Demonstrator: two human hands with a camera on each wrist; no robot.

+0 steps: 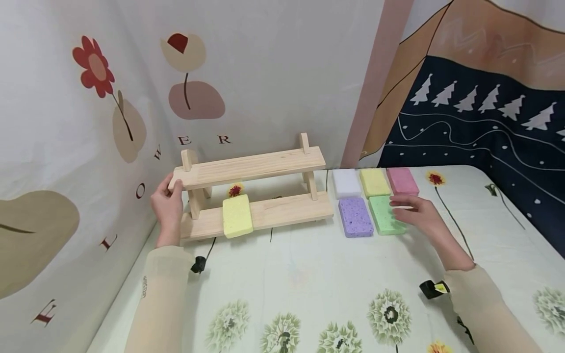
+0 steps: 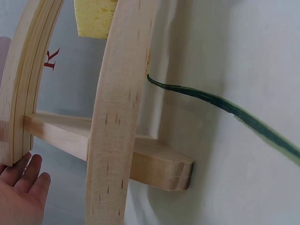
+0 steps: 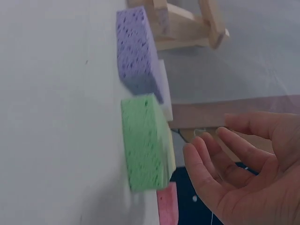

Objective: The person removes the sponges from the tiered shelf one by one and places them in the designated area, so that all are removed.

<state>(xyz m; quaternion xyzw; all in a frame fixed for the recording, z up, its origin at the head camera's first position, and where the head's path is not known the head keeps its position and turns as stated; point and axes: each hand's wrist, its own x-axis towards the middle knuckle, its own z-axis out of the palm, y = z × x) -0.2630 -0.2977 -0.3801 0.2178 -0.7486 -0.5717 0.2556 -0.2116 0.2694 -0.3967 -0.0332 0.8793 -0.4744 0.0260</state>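
Note:
My left hand pinches the left end of the upper board of a two-tier wooden shelf; the left wrist view shows its fingers at the board's end. A yellow sponge lies on the lower board, its near end past the front edge. My right hand hovers just above the right side of a green sponge, fingers loosely bent and holding nothing. In the right wrist view a gap shows between this hand and the green sponge. A purple sponge lies left of the green one.
Behind the purple and green sponges lie a white sponge, another yellow sponge and a pink sponge. The table is covered with a flower-print cloth. Printed curtains stand behind the shelf and along the left side.

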